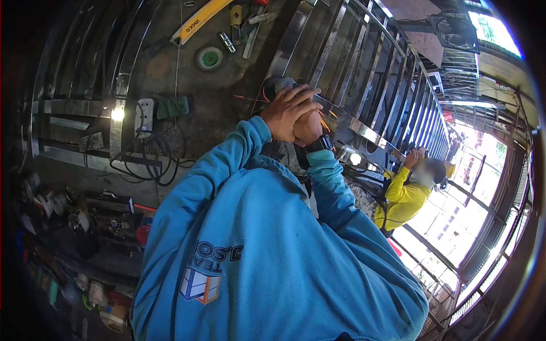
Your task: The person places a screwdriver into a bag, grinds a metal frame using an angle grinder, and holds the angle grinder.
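Both my hands are closed together around an angle grinder (pixel 276 85), whose dark head shows just beyond my fingers. My left hand (pixel 284 111) lies over the top of the tool with its fingers pointing right. Beneath and beside it, my right hand (pixel 309 126) wraps the body, a dark watch on its wrist. Orange sparks fly off to the left and to the lower right of my hands. The tool is against or very close to a shiny metal frame (pixel 359 129) with several parallel bars. My hands hide most of the grinder and its contact point.
On the left stands another metal frame (pixel 74 107), near a white power strip (pixel 144 117) and looped black cables (pixel 165 165). A yellow level (pixel 205 20) and a grinding disc (pixel 209 58) lie beyond. At right, a person in yellow (pixel 405 196) works at the same frame.
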Available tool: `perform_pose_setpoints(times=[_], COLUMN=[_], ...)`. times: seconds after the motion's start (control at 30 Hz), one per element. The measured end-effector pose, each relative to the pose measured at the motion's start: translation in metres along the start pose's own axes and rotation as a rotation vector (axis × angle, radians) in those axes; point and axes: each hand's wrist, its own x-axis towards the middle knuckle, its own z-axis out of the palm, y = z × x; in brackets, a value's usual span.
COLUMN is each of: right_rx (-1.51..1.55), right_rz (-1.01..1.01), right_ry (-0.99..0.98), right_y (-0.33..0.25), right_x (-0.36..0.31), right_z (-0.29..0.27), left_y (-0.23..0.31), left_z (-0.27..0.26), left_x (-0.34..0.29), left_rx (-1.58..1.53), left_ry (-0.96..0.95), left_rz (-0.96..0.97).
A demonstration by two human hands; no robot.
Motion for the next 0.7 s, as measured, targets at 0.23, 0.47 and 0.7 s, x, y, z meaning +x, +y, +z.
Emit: perform_pose_setpoints(times=[0.23, 0.47, 0.7], right_rx=[-0.067, -0.128, -0.190], right_rz=[-0.083, -0.141, -0.204], right_ry=[0.015, 0.027, 0.049], right_y=[0.001, 0.005, 0.013], right_x=[0.005, 0.001, -0.001], right_z=[0.001, 0.005, 0.005], left_y=[-0.001, 0.000, -0.003], left_z=[0.007, 0.008, 0.007], left_x=[-0.005, -0.001, 0.004], left_rx=[-0.020, -0.020, -0.022], left_ry=[0.028, 0.033, 0.024], left_rz=[0.016, 0.026, 0.050])
